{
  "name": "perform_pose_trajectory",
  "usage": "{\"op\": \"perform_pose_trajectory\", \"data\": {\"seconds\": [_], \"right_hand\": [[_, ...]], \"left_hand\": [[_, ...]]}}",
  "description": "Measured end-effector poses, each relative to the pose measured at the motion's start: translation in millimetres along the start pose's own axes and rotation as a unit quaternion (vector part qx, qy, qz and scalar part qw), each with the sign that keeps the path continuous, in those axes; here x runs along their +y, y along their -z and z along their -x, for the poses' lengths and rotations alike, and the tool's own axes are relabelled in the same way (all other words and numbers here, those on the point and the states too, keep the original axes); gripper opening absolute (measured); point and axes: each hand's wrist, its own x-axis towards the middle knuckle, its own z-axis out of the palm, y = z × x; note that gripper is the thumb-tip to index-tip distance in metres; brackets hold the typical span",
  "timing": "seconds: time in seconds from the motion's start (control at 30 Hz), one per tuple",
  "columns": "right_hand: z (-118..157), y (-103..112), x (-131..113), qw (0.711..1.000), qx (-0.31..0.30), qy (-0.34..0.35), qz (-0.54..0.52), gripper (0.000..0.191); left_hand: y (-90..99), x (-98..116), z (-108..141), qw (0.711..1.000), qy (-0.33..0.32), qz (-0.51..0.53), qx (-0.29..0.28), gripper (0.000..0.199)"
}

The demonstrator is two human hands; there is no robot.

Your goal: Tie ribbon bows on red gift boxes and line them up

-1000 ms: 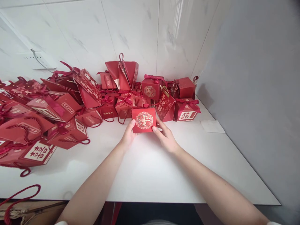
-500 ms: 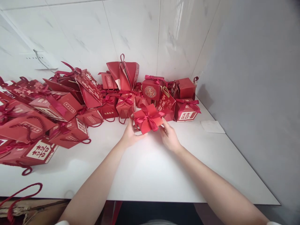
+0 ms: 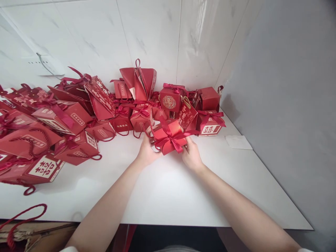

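Note:
Between my two hands is a bright red gift box, topped with a dark red ribbon bow. A twisted cord handle hangs at its left side. My left hand grips the left side, with its fingers partly hidden behind the box. On the right side my right hand holds the box from beside and below, its fingertips tucked out of sight. The box is tilted, its bow side towards me, in front of a row of similar boxes. Close behind it stands a red box with a gold loop.
Many red gift boxes are heaped on the white table at left and along the tiled wall. A white paper slip lies by the grey wall at right. A cardboard carton is below the table's front edge.
The held box has shifted slightly right and turned in my hands. More of its cord handle shows at the left, and a ribbon end now stretches out to the right.

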Motion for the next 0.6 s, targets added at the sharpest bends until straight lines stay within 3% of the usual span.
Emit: {"op": "perform_pose_trajectory", "data": {"seconds": [0.43,0.6], "right_hand": [[-1.8,1.6,-4.9,1.0,-0.001,-0.021,-0.018,0.051],[-1.2,-0.5,-5.3,0.998,-0.008,-0.052,-0.019,0.046]], "left_hand": [[-0.7,-1.3,2.5,1.0,0.022,-0.006,-0.008,0.102],[0.3,-3.6,-0.8,0.993,0.116,0.024,0.028,0.1]]}}
